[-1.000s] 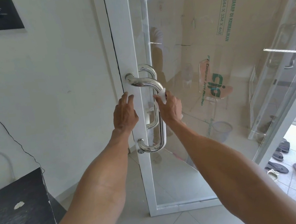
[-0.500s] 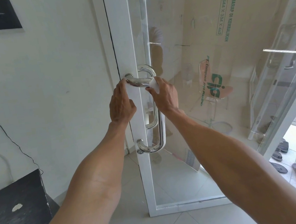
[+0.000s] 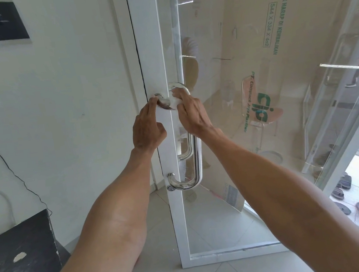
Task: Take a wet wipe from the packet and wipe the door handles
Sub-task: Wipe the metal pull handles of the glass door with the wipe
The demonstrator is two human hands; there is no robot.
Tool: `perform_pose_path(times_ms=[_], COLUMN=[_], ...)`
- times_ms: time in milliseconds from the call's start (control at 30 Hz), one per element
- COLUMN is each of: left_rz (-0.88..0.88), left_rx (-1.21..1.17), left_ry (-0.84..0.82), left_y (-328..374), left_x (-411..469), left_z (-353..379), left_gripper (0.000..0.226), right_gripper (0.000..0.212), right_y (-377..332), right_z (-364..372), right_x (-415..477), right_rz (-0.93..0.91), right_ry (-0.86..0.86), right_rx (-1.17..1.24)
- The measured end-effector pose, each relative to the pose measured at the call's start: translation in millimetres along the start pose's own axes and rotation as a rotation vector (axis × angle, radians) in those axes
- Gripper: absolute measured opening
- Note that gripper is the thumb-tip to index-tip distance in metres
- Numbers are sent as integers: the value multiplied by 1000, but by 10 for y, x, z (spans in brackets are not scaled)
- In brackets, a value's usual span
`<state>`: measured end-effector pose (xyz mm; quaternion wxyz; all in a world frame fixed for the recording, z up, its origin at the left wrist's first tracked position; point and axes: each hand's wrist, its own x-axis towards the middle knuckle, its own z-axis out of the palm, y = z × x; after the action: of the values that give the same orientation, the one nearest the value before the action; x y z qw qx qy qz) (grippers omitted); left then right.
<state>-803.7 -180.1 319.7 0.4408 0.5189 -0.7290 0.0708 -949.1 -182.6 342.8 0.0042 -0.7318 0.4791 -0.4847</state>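
Right hand [image 3: 190, 113] is pressing a white wipe [image 3: 175, 101] against the top bend of the handle [image 3: 197, 156], fingers curled over the wipe and the steel; left hand [image 3: 148, 128] is lying just beside it on the white door frame [image 3: 147, 48], fingers loosely bent and touching the upper mount, holding nothing that can be seen. The handle's long axis is running vertically — its unwiped shaft is lying straight below the right hand, ending in a lower bend near the lock. The right hand is the nearer one to that shaft, so a downward stroke is probably what comes next. Compared with a second ago, the right hand has climbed from mid-shaft to the top bend, and the left hand has risen with it to the mount. The packet is not in view — the dark desk [image 3: 19, 259] at lower left is showing only a small pale scrap.
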Motion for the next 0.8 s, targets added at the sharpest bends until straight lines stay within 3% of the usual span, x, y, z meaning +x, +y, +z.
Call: perform_pose_path(times_ms=[133,267,500,700,800], left_rz=[-17,7,77,112,113], left_rx=[-11,-2,3,71,46], left_ry=[-13,-18,-6,-31,-24], left_y=[-4,-19,-17,-43,-40], left_x=[19,29,20,127,139], left_z=[-18,11,-41,-38,-42], left_gripper=[73,73,74,65,66], right_gripper=[28,24,33,16,22], right_y=[11,-20,-150,-272,-255], right_z=[-75,-122,-82,-9,3], right_x=[-17,-33,59,126,107], right_rz=[1,7,19,-6,0], right_ry=[45,84,-25,-76,-85], right_rx=[13,3,-152,-307,-309])
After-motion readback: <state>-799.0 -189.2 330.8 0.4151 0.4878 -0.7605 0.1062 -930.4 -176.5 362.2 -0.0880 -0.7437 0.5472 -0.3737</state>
